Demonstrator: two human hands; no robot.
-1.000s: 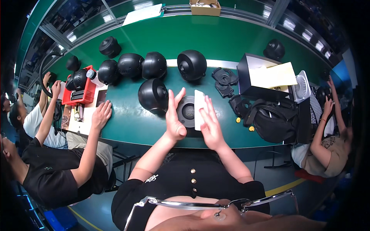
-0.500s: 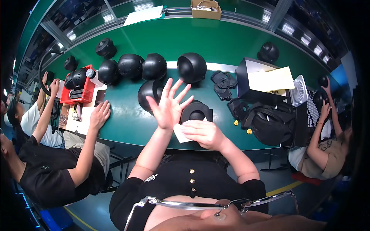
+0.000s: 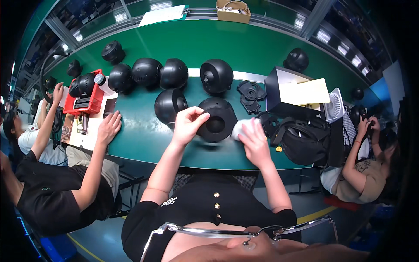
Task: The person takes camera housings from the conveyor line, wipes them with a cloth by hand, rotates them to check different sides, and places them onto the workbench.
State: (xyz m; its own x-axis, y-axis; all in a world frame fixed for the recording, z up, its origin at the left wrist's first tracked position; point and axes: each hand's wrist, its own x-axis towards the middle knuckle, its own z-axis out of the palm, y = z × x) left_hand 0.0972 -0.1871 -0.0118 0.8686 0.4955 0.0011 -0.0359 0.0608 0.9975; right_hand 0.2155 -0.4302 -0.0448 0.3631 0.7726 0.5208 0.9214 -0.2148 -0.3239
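Observation:
My left hand (image 3: 187, 125) pinches the left edge of a round black plastic part (image 3: 218, 105) with a wide hole in its middle. The part is tilted up, its face toward me, above the front of the bench. Just right of it, my right hand (image 3: 256, 144) is closed on a white wiping cloth (image 3: 240, 128), slightly blurred, close by the part's edge. Behind my left hand sits a black dome housing (image 3: 168, 107). Another round black housing (image 3: 217, 77) stands farther back, beyond the part.
More black housings (image 3: 146, 72) line the left. Flat black brackets (image 3: 251, 94), a dark box (image 3: 274, 98) with papers, a black bag (image 3: 301, 140) and a white fan (image 3: 335, 105) are at right. A red bin (image 3: 92, 104) stands left, near a co-worker's hand (image 3: 109, 127).
My left hand, spread and raised before, now grips the round part, which has tilted up from the bench. My right hand has moved right with the cloth.

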